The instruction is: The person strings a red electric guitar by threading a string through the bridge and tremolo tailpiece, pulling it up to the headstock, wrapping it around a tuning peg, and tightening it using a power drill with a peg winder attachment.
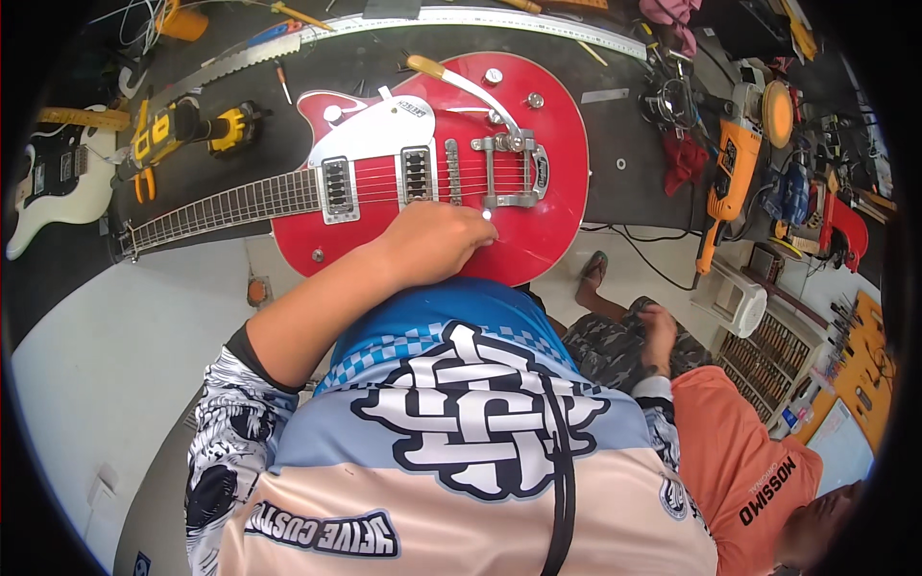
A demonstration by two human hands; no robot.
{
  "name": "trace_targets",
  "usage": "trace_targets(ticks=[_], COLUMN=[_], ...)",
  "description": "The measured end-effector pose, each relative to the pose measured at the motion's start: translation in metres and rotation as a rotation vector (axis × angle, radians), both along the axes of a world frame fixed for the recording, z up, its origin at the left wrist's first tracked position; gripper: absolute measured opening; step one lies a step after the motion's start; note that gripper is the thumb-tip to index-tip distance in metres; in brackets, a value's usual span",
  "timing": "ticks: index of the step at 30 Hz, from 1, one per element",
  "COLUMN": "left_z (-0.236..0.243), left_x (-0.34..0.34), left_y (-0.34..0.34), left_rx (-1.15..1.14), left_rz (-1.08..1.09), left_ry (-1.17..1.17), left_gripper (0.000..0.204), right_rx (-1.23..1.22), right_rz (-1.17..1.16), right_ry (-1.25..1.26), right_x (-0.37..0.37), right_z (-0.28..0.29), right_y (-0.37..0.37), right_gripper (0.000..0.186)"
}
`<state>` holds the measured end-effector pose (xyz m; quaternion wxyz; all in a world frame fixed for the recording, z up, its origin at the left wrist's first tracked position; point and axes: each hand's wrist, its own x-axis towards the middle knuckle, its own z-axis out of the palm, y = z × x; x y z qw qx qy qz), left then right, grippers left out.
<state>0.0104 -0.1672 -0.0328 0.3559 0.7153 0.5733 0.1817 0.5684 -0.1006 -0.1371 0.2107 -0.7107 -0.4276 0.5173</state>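
Note:
My left hand [447,235] lies over the lower body of a red electric guitar [543,240], fingers curled beside a small bright knob [488,215] under the strings; whether they grip it is hidden. The guitar has a white pickguard [370,130], two pickups and a metal vibrato arm [480,91]. Its fretted neck [211,202] runs left along the dark bench. My right hand [658,331] appears to hang low at my right side, small in the picture, with bent fingers; anything in it is too small to make out.
The dark bench [629,173] holds a yellow cordless drill [173,134], a long steel rule [461,21], a white guitar [62,182] and an orange power tool [730,173]. A person in a coral shirt [730,442] and camouflage shorts is close on my right, near small drawers [759,370].

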Motion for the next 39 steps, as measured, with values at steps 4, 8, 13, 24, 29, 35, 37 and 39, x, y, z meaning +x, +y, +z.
trace_targets(ticks=[4, 8, 13, 24, 29, 35, 37, 39], left_z=[0.003, 0.005, 0.009, -0.005, 0.0, -0.013, -0.017, -0.015], left_x=[0.005, 0.01, 0.021, 0.017, -0.015, -0.023, -0.019, -0.017], left_y=[0.007, 0.013, 0.022, 0.036, 0.038, 0.038, 0.04, 0.039], left_rx=[0.044, 0.103, 0.097, 0.118, 0.254, 0.249, 0.214, 0.202], left_rz=[-0.094, -0.215, -0.201, 0.132, 0.405, 0.518, 0.497, 0.508], left_ry=[-0.004, 0.076, 0.058, -0.127, -0.031, 0.194, 0.185, 0.172], left_gripper=[0.017, 0.018, 0.017, 0.02, 0.024, 0.022, 0.02, 0.019], right_rx=[-0.077, 0.294, 0.455, 0.416, 0.559, 0.583, 0.608, 0.572], right_rz=[-0.174, -0.127, 0.759, 0.747, 0.722, 0.748, 0.775, 0.763], right_ry=[0.029, -0.277, -0.108, -0.124, -0.163, -0.219, -0.181, -0.185], right_x=[-0.031, -0.131, -0.293, -0.341, -0.342, -0.343, -0.335, -0.324], right_z=[-0.05, 0.015, 0.164, 0.121, 0.093, 0.078, 0.077, 0.08], right_y=[-0.041, 0.003, 0.021, 0.035, 0.068, 0.085, 0.091, 0.095], right_gripper=[0.038, 0.039, 0.037, 0.012, 0.01, 0.01, 0.009, 0.01])
